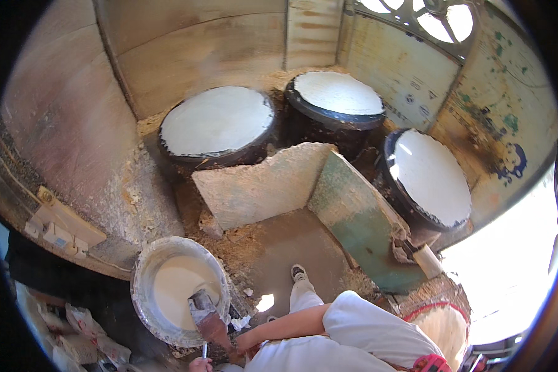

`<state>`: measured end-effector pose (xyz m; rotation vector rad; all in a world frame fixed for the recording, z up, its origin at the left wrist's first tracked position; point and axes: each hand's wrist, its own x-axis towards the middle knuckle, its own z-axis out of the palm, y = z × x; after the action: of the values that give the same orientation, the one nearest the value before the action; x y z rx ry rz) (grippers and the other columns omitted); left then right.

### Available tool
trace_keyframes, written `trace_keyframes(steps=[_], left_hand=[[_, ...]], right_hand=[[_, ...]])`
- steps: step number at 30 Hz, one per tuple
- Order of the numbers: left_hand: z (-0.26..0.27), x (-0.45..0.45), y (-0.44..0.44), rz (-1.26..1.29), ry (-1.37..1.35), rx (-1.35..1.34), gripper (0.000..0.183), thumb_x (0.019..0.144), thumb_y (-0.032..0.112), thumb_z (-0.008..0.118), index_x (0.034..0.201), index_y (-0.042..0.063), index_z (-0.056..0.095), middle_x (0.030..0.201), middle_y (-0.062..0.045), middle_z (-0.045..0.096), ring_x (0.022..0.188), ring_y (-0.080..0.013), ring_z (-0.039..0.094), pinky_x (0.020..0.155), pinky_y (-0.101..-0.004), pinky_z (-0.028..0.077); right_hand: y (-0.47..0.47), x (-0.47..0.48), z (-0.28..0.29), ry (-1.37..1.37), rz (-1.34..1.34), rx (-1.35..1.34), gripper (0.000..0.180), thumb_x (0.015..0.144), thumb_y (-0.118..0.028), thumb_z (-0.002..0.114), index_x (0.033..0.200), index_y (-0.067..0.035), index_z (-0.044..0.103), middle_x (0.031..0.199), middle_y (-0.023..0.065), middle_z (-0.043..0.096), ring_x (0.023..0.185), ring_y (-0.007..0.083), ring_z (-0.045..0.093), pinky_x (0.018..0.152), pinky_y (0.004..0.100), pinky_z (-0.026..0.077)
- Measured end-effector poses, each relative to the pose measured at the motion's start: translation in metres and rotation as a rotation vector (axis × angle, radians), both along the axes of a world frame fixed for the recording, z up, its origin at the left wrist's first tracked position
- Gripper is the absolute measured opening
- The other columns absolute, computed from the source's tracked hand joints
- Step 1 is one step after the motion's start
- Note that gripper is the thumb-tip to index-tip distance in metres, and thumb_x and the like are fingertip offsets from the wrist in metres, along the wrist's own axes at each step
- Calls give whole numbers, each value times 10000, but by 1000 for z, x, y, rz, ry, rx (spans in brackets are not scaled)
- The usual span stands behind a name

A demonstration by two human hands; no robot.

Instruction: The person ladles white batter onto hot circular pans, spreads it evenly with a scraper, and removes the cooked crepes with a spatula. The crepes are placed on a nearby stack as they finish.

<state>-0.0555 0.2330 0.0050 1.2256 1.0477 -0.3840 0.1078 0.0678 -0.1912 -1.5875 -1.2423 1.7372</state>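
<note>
At the bottom edge, my left hand is closed around a thin metal rod or handle, whose far end I cannot make out. My right hand grips the near end of a broad, flat scraper or paddle, brown with a grey wet tip. That tip hangs over a large round tub caked with residue; pale creamy liquid lies inside. Whether the tip touches the liquid is unclear. Crumpled white material lies beside the tub, near my right hand.
Three dark drums with smooth white tops stand along the walls. Before them, a pale panel and a green-stained panel meet at an angle. A red-rimmed container is at lower right, plastic bags at lower left.
</note>
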Motion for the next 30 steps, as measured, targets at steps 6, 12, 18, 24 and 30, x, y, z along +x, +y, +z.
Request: trace_keyframes(steps=[6,12,18,24,30], left_hand=[[-4,13,47,-613,35,1245,210,841,214,506,845,54,643,767,-107,600,680,-275,570,586,-366,461],[-41,81,3,-669,33,1491,248,819,244,537,901,32,639,896,-179,612,803,-340,572,725,-430,448],[-78,178,-98,-539,-572,786,128,785,32,529,895,26,593,724,-98,608,644,-201,590,607,-301,480],[-55,249,-159,-1068,-392,584,203,777,83,572,970,30,604,835,-129,646,762,-225,632,687,-327,488],[-71,318,-162,-1397,-155,682,263,782,175,576,1010,46,604,811,-162,639,767,-283,629,683,-366,483]], right_hand=[[-92,87,91,151,-585,-302,278,809,-268,504,869,-27,630,754,105,655,548,203,626,510,346,511],[-320,117,130,-842,-1336,-804,250,751,-291,505,779,-92,652,881,111,645,828,283,623,697,415,496],[-474,42,173,-789,-1586,-1406,639,791,-428,555,1171,55,379,950,195,619,876,293,624,729,411,496],[-509,22,179,-549,-1952,-1629,644,767,-367,621,1238,-38,332,1044,191,583,943,309,594,773,405,487],[-523,35,168,-376,-2617,-1538,592,725,-119,557,1235,28,296,1054,242,562,925,391,569,822,420,442]])
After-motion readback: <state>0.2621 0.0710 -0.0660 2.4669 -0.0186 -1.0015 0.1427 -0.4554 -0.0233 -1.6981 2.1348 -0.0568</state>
